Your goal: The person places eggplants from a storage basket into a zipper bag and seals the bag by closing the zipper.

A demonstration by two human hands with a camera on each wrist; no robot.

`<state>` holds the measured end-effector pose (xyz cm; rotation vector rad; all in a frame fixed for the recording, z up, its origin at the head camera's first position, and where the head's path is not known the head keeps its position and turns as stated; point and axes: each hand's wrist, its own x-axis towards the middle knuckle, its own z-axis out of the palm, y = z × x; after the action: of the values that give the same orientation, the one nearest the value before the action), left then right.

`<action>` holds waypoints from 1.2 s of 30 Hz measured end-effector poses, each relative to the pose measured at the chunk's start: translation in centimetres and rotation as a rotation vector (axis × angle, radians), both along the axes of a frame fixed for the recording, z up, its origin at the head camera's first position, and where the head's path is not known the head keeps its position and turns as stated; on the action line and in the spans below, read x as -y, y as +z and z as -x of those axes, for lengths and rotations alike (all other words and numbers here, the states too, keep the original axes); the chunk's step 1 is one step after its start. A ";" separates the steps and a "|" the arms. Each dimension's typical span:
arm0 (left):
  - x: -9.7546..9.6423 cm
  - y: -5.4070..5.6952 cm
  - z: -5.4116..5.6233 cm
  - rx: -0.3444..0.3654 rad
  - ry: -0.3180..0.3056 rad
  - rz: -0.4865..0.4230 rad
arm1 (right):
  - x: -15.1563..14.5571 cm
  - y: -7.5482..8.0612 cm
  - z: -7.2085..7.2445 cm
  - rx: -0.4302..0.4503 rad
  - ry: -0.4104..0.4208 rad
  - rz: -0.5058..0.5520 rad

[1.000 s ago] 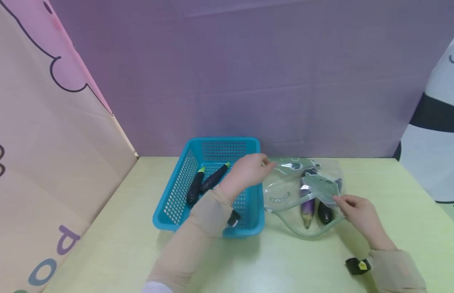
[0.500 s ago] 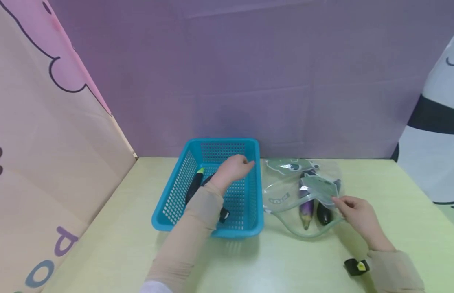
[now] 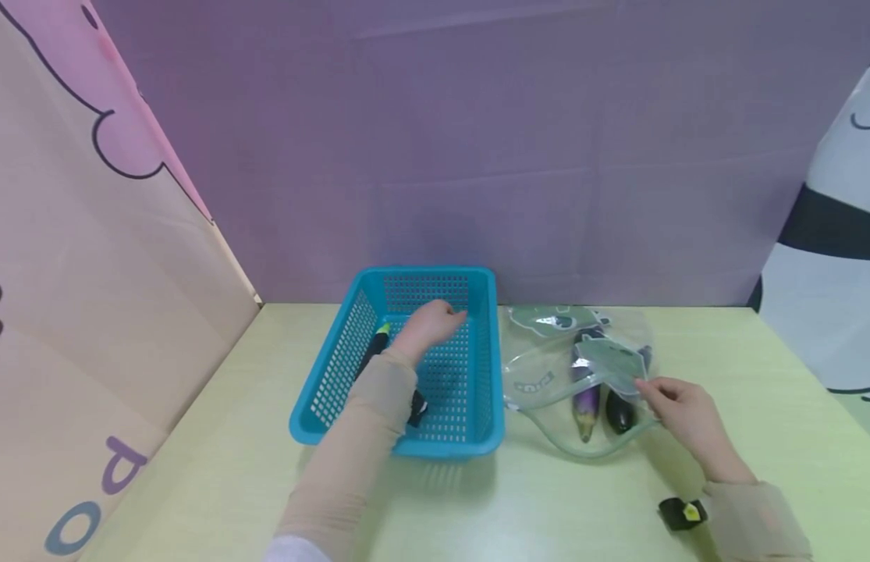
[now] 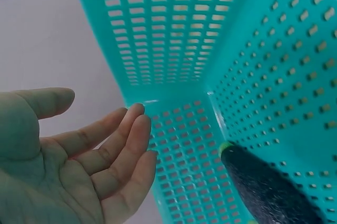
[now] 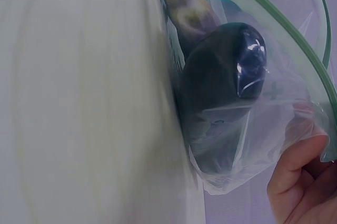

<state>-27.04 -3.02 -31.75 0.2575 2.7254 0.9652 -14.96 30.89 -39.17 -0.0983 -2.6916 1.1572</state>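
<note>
My left hand (image 3: 429, 328) hovers over the blue plastic basket (image 3: 449, 449), its fingers loosely bent and holding nothing, as the left wrist view confirms. Below it in the basket lies a dark eggplant (image 4: 266, 190) with a green tip; my forearm covers much of the basket's left part in the head view. With thumb and fingers, my right hand (image 3: 690, 420) pinches the edge of a clear zip bag (image 3: 540, 355) at its open right corner. Inside the bag lie a purple eggplant (image 3: 587, 402) and a rounder dark eggplant (image 5: 221, 82).
The basket and the bag stand side by side on a pale yellow-green table (image 3: 547, 507). A purple cloth (image 3: 477, 156) hangs behind them. A printed cloth (image 3: 111, 312) closes off the left side.
My left hand has moved left from beside the bag to above the basket, its forearm now covering an eggplant there. The right hand keeps its pinch on the bag's edge.
</note>
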 end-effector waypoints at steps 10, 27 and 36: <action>1.0 -1.3 0.8 0.033 0.062 -0.025 | 0.1 0.0 -0.1 0.012 -0.005 0.000; 2.1 -3.3 3.2 -0.022 0.168 -0.071 | 0.0 0.1 0.0 0.025 -0.003 0.017; 2.8 -3.7 3.4 -0.057 0.202 -0.099 | 0.0 0.1 0.0 0.006 0.006 0.010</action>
<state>-30.44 -5.81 -35.44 0.0266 2.8006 1.1642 -14.94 30.84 -39.08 -0.0952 -2.6934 1.1748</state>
